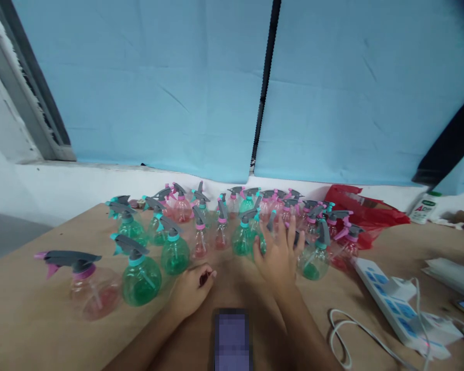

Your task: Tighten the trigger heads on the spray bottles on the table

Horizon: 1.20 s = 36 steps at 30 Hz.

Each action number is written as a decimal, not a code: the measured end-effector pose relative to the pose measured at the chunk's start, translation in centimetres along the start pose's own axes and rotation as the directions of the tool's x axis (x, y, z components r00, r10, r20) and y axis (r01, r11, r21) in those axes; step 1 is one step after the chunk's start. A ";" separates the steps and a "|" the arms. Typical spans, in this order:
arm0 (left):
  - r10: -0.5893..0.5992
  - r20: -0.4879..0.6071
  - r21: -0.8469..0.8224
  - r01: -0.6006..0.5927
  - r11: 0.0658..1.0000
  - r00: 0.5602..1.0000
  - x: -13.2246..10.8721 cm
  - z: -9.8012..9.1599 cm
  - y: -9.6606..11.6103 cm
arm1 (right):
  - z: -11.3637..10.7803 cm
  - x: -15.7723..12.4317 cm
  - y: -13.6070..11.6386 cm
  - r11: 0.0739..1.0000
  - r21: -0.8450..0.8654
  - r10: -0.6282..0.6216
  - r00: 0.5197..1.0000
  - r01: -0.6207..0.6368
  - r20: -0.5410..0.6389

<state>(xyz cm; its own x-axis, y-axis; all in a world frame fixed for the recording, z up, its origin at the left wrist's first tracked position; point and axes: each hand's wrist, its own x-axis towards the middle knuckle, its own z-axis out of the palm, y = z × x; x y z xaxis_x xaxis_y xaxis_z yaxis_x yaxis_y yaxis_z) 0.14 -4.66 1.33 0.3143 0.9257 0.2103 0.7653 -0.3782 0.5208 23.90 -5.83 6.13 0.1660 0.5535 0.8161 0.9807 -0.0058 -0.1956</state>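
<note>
My left hand [191, 289] rests on the table with its fingers curled in. A dark gap shows inside the curl, and I see nothing held there. Beside it stands a green spray bottle [175, 256] with a turquoise collar. My right hand [279, 255] is raised with fingers spread in front of several spray bottles. Its fingers partly hide a grey sprayer head, and I cannot tell whether they touch it. To its right is a green-bottomed spray bottle [313, 264]. At the left, a pink-collared spray bottle [96, 294] stands next to another green one [141, 281].
More pink and green spray bottles crowd along the wall. Rightward lie a red plastic bag [367, 211], a white bottle with a green cap [425, 207] and a power strip [394, 304] with plugs and a white cable [355, 322]. A dark device with a blurred screen [232, 340] is at bottom centre.
</note>
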 end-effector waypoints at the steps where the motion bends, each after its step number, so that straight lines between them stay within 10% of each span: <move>1: -0.002 0.001 0.000 0.002 1.000 1.000 0.0 0.0 0.0 | 0.1 0.0 -0.4 1.000 -0.010 0.003 0.999 -0.003 0.043; 10: 0.010 -0.005 -0.004 -0.010 1.000 1.000 -0.1 0.0 0.1 | 1.3 -0.4 -0.1 1.000 -0.024 0.015 0.995 -0.013 0.101; 27: 0.000 0.000 -0.001 0.000 1.000 1.000 -0.2 -0.3 0.2 | 0.5 -1.1 -0.4 0.951 0.287 -0.042 0.966 0.116 -0.253; 36: 0.004 0.009 -0.007 -0.004 1.000 1.000 -0.1 -0.2 0.1 | 1.8 -2.1 -2.3 0.707 0.706 0.035 0.995 0.039 -0.090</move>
<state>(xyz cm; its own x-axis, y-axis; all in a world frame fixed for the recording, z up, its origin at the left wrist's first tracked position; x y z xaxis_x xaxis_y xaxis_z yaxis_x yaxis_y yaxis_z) 0.10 -4.79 1.57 0.3226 0.9240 0.2056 0.7597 -0.3823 0.5260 21.16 -5.47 3.91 0.2086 0.4759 0.8544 0.6271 0.6053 -0.4903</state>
